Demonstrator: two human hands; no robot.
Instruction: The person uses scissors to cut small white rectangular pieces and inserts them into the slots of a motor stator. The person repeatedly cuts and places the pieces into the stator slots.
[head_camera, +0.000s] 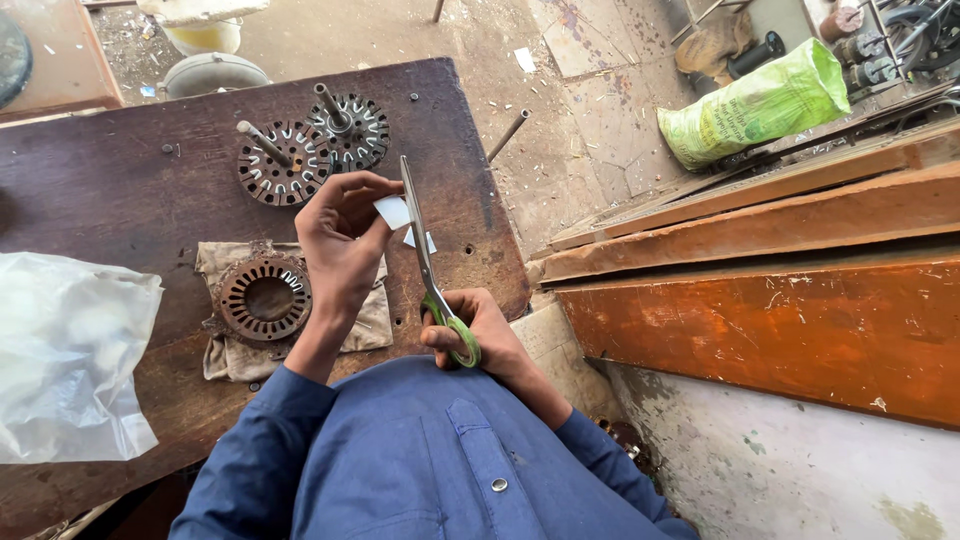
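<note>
The cut looks partway done: the left hand (340, 235) pinches a white paper (393, 211) above the worktop (120, 180), the right hand (475, 330) grips scissors (428, 270) whose blades cross it, one piece (418, 240) hanging below, not yet severed.

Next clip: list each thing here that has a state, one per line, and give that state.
Scissors: held by the right hand, blades around the paper.
Paper piece: pinched in the left hand, above the table.
Slotted metal ring: lying flat on a cloth.
Two toothed discs: lying on the table, shafts pointing up.
Plastic bag: crumpled at the table edge.
Green sack: lying on its side.
</note>
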